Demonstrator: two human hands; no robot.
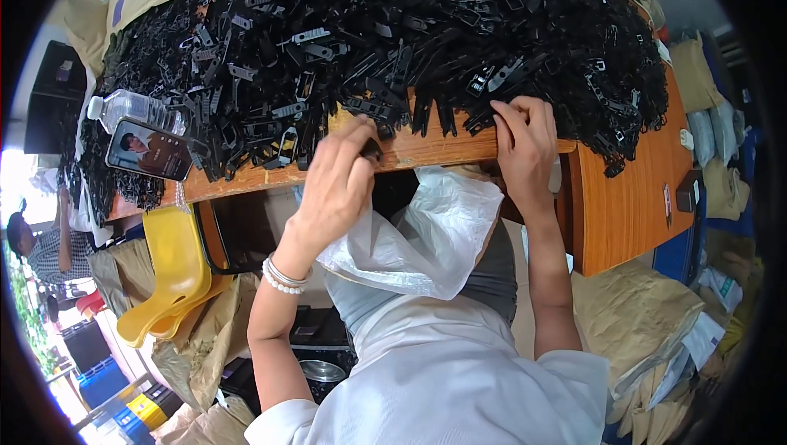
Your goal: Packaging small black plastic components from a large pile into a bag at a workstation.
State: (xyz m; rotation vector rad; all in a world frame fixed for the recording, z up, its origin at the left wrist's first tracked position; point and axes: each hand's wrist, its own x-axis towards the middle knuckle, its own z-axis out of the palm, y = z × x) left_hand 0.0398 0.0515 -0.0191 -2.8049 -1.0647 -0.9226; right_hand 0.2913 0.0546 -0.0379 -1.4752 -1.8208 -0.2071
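Observation:
A great heap of black plastic clip-like parts [393, 35] covers most of the wooden table. At the table's front edge my left hand [338, 174] is closed, with a small black plastic part [372, 151] between its fingers. My right hand [529, 138] is at the heap's near edge, its fingers bent and thumb and fingertips at a black clip part [479, 122]. Across my lap, below the table edge and between my forearms, lies a crumpled white plastic bag [426, 240], its inside mostly hidden.
On the left, a phone [147, 150] leans by a clear plastic bottle [135, 109] against the heap. A yellow chair [176, 261] stands left of my legs. Brown paper sacks [639, 322] lie to the right. Another person [53, 252] is at the far left.

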